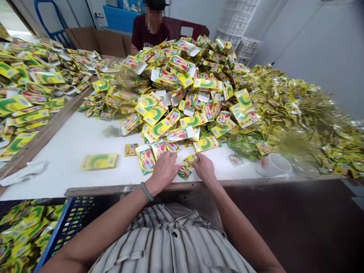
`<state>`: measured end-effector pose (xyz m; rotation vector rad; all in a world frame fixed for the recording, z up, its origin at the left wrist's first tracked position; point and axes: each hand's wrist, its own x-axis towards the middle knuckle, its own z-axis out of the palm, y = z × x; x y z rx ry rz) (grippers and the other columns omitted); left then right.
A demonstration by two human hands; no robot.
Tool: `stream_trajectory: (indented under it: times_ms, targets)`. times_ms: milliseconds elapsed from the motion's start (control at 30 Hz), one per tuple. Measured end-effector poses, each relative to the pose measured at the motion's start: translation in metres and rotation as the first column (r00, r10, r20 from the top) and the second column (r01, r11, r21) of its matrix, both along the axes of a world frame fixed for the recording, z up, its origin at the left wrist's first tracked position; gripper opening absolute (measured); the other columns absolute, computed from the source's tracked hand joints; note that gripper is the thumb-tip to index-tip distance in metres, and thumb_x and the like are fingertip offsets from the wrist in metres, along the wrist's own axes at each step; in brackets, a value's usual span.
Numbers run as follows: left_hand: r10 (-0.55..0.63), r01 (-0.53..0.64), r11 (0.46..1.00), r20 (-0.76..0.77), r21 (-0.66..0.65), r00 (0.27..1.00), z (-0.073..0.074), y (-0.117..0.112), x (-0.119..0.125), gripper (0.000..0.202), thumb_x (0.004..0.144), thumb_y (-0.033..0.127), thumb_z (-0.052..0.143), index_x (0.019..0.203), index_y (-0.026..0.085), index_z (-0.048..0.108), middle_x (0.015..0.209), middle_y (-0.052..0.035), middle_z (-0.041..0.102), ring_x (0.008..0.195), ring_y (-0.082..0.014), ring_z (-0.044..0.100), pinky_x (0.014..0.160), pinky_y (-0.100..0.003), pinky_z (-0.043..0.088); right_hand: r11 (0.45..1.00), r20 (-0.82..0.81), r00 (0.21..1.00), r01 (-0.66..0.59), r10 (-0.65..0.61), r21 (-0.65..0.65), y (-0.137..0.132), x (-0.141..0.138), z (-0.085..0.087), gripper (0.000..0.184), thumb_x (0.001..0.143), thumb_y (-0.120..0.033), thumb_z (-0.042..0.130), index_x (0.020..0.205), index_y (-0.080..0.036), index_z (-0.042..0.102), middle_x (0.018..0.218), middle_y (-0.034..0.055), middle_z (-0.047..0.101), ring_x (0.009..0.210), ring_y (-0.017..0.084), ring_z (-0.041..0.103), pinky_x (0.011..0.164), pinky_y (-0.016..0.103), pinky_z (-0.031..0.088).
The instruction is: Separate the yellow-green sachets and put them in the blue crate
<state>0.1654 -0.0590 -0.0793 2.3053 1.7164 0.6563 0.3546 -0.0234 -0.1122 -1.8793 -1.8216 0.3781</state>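
My right hand (pixel 204 167) pinches a small yellow sachet (pixel 189 160) just above the white tabletop. Close on its left is my left hand (pixel 165 171), fingers curled and thumb reaching toward the sachet; what it grips, if anything, is hidden. Beneath both hands lies a green sachet (pixel 184 173). A small printed carton (pixel 146 158) rests beside my left hand, and another carton (pixel 158 148) is partly covered by its fingers. One flat sachet (pixel 131 149) lies behind them on the left.
A tall heap of yellow cartons (pixel 170 91) rises ahead, with piled sachets (pixel 298 110) to the right. A white cup (pixel 273 165) lies near the table edge. At left are a lone carton (pixel 99 161), a wooden strip (pixel 48 129) and a blue crate (pixel 55 235). A person (pixel 150 28) sits opposite.
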Motion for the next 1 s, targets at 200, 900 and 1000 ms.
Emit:
stream_trajectory:
  times_ms: [200,900,1000]
  targets:
    - [-0.078,0.057,0.983,-0.122,-0.173,0.989,-0.006,0.007,0.031,0.018,0.082,0.017,0.060,0.098,0.008,0.062,0.103,-0.0214,0.066,0.104,-0.0318,0.060,0.090,-0.041,0.044,0.999,0.006,1.000,-0.011,0.010,0.050,-0.005,0.002,-0.007,0.024,0.082,-0.038,0.063,0.096,-0.019,0.066,0.084,0.0049,0.067,0.078,0.020,0.061,0.069,0.029,0.044]
    - [0.359,0.209,0.894,0.913,-0.396,0.192,-0.019,-0.012,0.001,0.039,0.054,0.040,0.085,0.076,0.014,0.067,0.069,-0.0014,0.068,0.062,-0.0120,0.059,0.059,-0.023,0.046,0.948,-0.665,0.709,-0.319,0.236,-0.003,-0.054,-0.039,0.013,0.027,0.087,-0.045,0.057,0.086,-0.018,0.061,0.078,0.0033,0.068,0.061,0.015,0.064,0.055,0.024,0.046]
    - [0.449,0.204,0.865,0.889,-0.459,0.093,-0.016,-0.014,0.000,0.043,0.044,0.037,0.091,0.069,0.013,0.066,0.058,0.0018,0.062,0.050,-0.0068,0.049,0.048,-0.019,0.039,0.957,-0.378,0.881,-0.242,0.285,0.158,-0.061,-0.043,0.008,0.025,0.092,-0.039,0.051,0.079,-0.019,0.058,0.067,0.0033,0.064,0.057,0.016,0.060,0.055,0.025,0.042]
